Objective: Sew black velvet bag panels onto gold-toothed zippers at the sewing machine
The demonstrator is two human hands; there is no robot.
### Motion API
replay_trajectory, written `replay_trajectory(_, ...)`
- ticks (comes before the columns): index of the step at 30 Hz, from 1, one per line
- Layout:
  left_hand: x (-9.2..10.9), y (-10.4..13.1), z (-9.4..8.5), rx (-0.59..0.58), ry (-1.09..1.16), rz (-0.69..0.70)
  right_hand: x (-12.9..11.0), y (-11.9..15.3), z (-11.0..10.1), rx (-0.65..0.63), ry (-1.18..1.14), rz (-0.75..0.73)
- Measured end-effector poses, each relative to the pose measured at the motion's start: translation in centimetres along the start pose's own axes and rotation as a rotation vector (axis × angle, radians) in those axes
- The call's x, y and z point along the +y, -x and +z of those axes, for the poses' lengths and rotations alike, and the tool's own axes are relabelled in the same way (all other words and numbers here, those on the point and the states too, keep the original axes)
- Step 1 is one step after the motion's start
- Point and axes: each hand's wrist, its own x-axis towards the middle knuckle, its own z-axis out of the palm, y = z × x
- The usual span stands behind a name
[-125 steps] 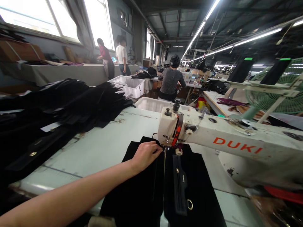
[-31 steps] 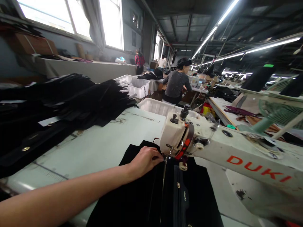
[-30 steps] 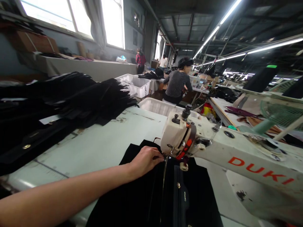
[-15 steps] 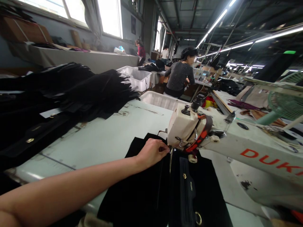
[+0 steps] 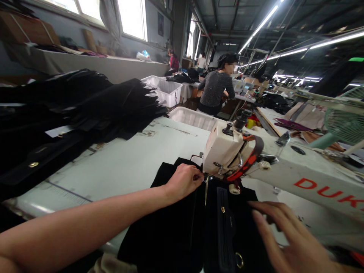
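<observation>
Black fabric [image 5: 165, 231] with a zipper, a dark strip and gold-coloured metal fittings lies beneath the head of a white sewing machine [image 5: 218, 151]. Close to the needle area, my left hand [image 5: 184, 182] has thumb and fingertips pinched together at the fabric; whatever is between them is too small to make out. My right hand [image 5: 287, 231] is over the fabric's right edge, below the machine arm, with its fingers apart and nothing in them.
A large pile of black pieces [image 5: 113, 106] covers the table's left side. White plastic bins [image 5: 193, 117] stand behind the table. Further back a person in a dark top [image 5: 213, 91] sits at another station. A green fan [image 5: 344, 123] is at the right.
My right hand has come into view from the lower right, over the fabric's right side. My left hand stays pinched beside the needle area. The view has shifted slightly.
</observation>
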Motion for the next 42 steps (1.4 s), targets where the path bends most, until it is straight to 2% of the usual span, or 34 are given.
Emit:
replay_trajectory(2,-0.1,0.0,0.1,0.0,0.004,0.005,-0.7,-1.1,2.4,-0.091,-0.052,-0.004)
replay_trajectory(5,-0.2,0.0,0.2,0.001,0.014,0.014,-1.3,-2.8,5.4,-0.175,-0.139,0.133)
replay_trajectory(8,-0.3,0.0,0.2,0.0,0.024,0.021,-0.9,-4.3,7.2,-0.211,-0.225,0.253)
replay_trajectory(11,-0.3,0.0,0.2,-0.003,0.034,0.023,-0.3,-5.5,8.2,-0.21,-0.272,0.314)
replay_trajectory(16,-0.3,0.0,0.2,0.006,0.047,0.009,0.1,-6.2,9.2,-0.17,-0.285,0.362)
replay_trajectory(28,-0.3,-0.1,0.7,0.012,-0.007,0.023,0.1,-5.8,10.1,-0.106,-0.342,0.368)
replay_trajectory(42,0.2,0.1,0.5,0.004,-0.049,0.055,1.1,-5.6,11.7,-0.076,-0.442,0.286)
